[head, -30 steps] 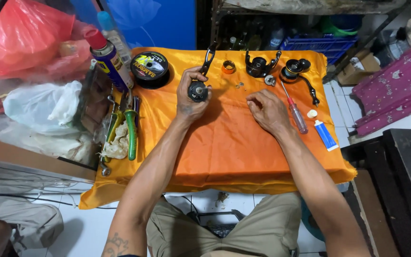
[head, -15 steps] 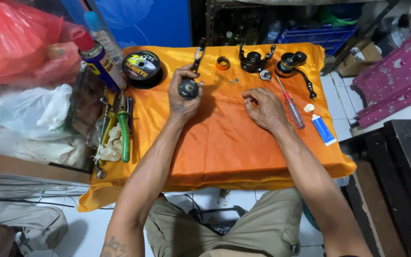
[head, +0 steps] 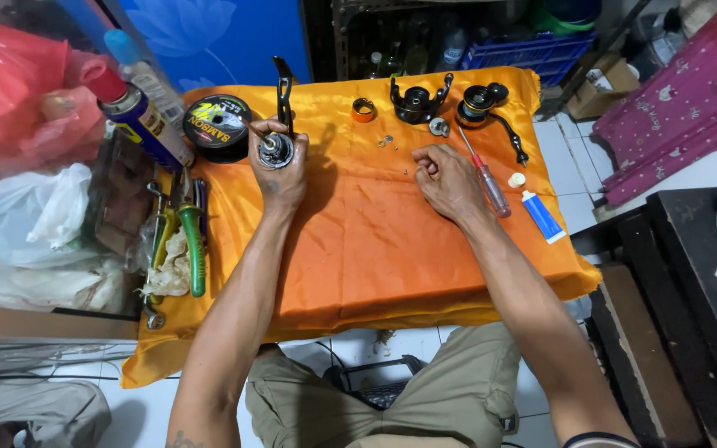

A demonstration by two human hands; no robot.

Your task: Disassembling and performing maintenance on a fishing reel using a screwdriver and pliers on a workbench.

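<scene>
My left hand point(head: 280, 172) grips a dark fishing reel body point(head: 278, 148), its foot sticking up and away from me, over an orange cloth point(head: 358, 249). Fingers curled, my right hand point(head: 444, 179) rests on the cloth beside several tiny screws and washers point(head: 387, 143); whether it pinches one I cannot tell. A red-handled screwdriver point(head: 485, 178) lies just right of that hand. Farther back lie a black rotor part point(head: 416, 101), a spool with a crank handle point(head: 491, 108), a small orange ring point(head: 364, 109) and a metal bearing point(head: 438, 126).
A black line spool point(head: 217, 124) and a blue-and-yellow spray can point(head: 139, 120) sit at the left. Green-handled pliers point(head: 194, 245) and a rag lie on the cloth's left edge. A blue-and-white tube point(head: 541, 216) lies at the right. Plastic bags crowd the left; crates stand behind.
Both hands hold nearly the same places. My left hand has tilted the reel body a little, and my right hand has curled tighter near the small parts.
</scene>
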